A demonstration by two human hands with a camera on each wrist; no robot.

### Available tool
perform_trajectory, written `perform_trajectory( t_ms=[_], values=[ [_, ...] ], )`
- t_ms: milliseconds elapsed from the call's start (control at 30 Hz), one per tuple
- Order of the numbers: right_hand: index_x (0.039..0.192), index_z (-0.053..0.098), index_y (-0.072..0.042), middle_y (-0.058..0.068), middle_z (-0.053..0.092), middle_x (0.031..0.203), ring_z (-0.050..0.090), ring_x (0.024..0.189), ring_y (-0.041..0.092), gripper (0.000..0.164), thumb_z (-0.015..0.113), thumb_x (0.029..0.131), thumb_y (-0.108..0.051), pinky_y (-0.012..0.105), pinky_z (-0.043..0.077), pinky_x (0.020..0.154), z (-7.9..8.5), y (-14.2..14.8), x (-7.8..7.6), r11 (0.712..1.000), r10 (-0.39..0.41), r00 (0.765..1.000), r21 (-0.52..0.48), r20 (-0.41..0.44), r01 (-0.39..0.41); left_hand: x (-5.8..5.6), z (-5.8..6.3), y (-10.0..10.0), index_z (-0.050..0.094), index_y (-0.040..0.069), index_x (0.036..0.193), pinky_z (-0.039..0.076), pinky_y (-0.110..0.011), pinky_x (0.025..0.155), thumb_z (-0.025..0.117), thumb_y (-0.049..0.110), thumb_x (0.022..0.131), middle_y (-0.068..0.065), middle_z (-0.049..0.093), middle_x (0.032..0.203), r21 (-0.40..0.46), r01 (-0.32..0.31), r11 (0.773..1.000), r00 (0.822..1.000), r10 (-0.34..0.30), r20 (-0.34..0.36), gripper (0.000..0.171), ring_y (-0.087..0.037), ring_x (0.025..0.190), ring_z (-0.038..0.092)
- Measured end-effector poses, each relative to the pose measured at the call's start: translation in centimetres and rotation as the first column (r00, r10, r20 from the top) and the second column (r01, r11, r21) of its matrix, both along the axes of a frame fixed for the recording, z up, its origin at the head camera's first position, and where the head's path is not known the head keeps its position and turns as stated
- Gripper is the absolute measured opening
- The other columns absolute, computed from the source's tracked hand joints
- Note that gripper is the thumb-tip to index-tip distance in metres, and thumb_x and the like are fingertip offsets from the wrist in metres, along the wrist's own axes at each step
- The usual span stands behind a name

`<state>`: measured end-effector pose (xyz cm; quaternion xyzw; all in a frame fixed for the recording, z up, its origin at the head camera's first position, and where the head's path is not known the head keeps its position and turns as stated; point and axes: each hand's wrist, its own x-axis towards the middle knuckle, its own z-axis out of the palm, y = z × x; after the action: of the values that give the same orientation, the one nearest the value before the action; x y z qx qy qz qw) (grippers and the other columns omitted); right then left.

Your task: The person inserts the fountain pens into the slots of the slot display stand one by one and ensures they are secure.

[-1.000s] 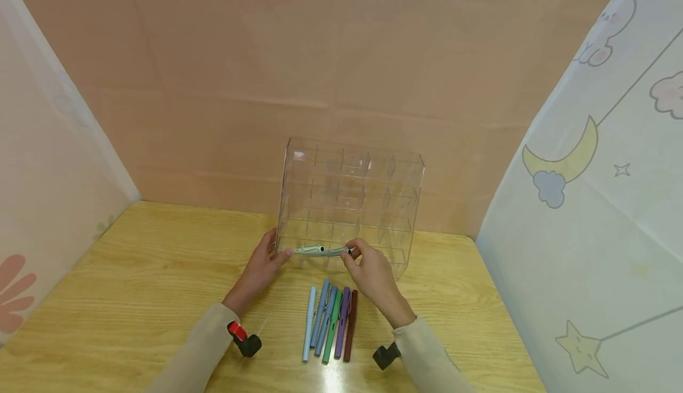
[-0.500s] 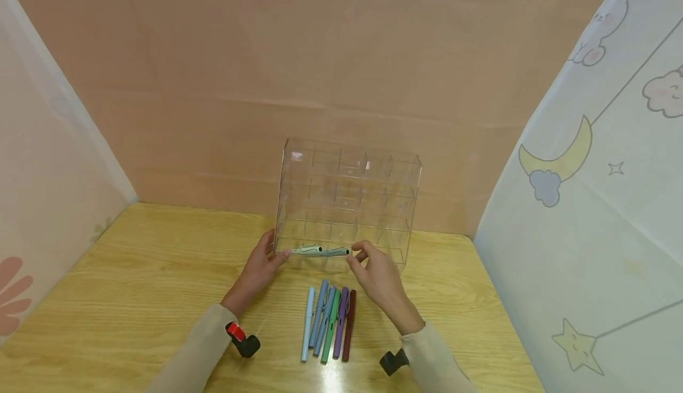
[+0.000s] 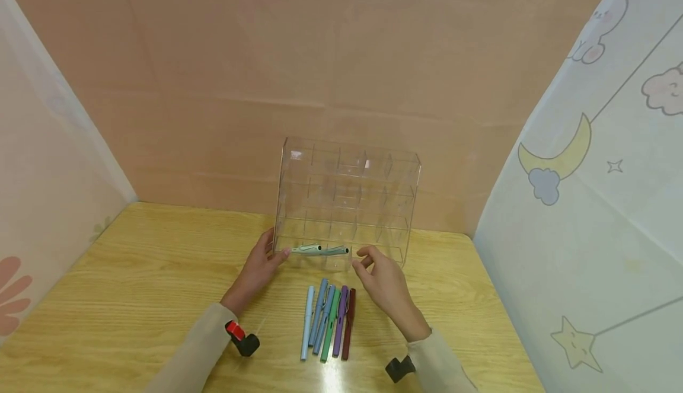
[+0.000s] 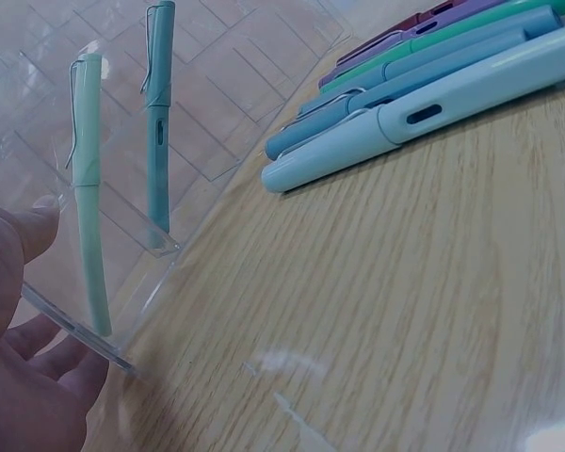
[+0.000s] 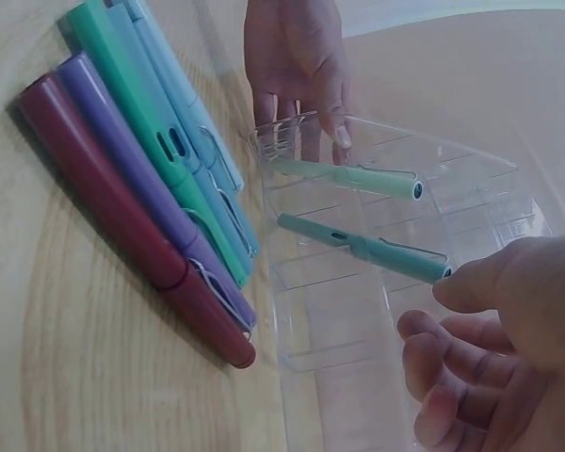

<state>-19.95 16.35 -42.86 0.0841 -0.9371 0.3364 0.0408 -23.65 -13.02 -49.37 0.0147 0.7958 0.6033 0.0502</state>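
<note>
A clear acrylic rack with rows of small compartments stands upright on the table. My left hand holds its left side, thumb at the front and fingers behind the edge. In its bottom row sit a mint green pen and, to the right, a teal pen; both have metal clips. My right hand is just right of the teal pen's cap end, fingers loosely curled and nothing between them. In the right wrist view its thumb overlaps the cap's tip.
Before the rack several pens lie side by side on the wooden table: a light blue pen, two blue ones, a green pen, a purple pen and a dark red pen. Cloth walls surround the table.
My right hand has let go of the teal pen and drawn back to the right. The pen stays in the rack. My left hand keeps its hold on the rack's side.
</note>
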Motion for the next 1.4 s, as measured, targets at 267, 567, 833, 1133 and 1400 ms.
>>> perform_trajectory(
  t_ms=[267,567,833,1133,1400],
  values=[
    [0.121,0.071,-0.006,0.004,0.077,0.093,0.04,0.048,0.005,0.024,0.07,0.103,-0.023,0.02,0.031,0.042,-0.6,0.4,0.6,1.0,0.02,1.0,0.013,0.006,-0.02,-0.1,0.1,0.1,0.014,0.005,0.17,0.032,-0.062,0.129,0.06,0.024,0.111,-0.025,0.021,0.176,-0.001,0.01,1.0,1.0,-0.01,0.0,0.077,-0.049,0.162,0.026],
    [0.122,0.07,-0.005,0.001,0.073,0.086,0.041,0.05,0.004,0.027,0.071,0.102,-0.022,0.021,0.033,0.045,-1.9,0.9,1.1,0.994,0.083,0.993,0.058,0.087,-0.089,-0.1,0.1,0.0,0.012,0.005,0.17,0.03,-0.063,0.13,0.06,0.026,0.111,-0.025,0.02,0.176,-0.004,0.015,1.0,1.0,-0.015,0.008,0.078,-0.049,0.163,0.025],
    [0.122,0.069,-0.004,0.0,0.072,0.083,0.047,0.054,0.005,0.027,0.071,0.102,-0.022,0.022,0.037,0.049,-2.8,1.1,1.5,0.989,0.116,0.984,0.072,0.138,-0.127,0.0,0.1,-0.1,0.012,0.006,0.17,0.03,-0.062,0.13,0.059,0.024,0.111,-0.024,0.019,0.177,-0.003,0.011,1.0,1.0,-0.011,0.015,0.077,-0.048,0.163,0.023],
    [0.133,0.066,-0.004,-0.003,0.073,0.085,0.057,0.061,0.006,0.042,0.072,0.103,-0.032,0.024,0.046,0.054,-3.8,1.3,1.8,0.984,0.154,0.963,0.052,0.221,-0.169,0.2,0.3,-0.1,0.013,0.002,0.17,0.029,-0.064,0.13,0.059,0.024,0.112,-0.027,0.019,0.176,-0.006,0.016,1.0,1.0,-0.016,0.005,0.077,-0.05,0.163,0.023],
    [0.136,0.066,-0.004,-0.005,0.072,0.083,0.059,0.064,0.006,0.045,0.073,0.101,-0.033,0.024,0.047,0.056,-4.4,1.2,2.0,0.98,0.166,0.953,0.061,0.252,-0.187,0.2,0.2,-0.1,0.013,0.001,0.17,0.029,-0.063,0.13,0.059,0.026,0.111,-0.028,0.019,0.176,-0.002,0.018,1.0,1.0,-0.018,0.014,0.079,-0.05,0.163,0.022]
  ],
)
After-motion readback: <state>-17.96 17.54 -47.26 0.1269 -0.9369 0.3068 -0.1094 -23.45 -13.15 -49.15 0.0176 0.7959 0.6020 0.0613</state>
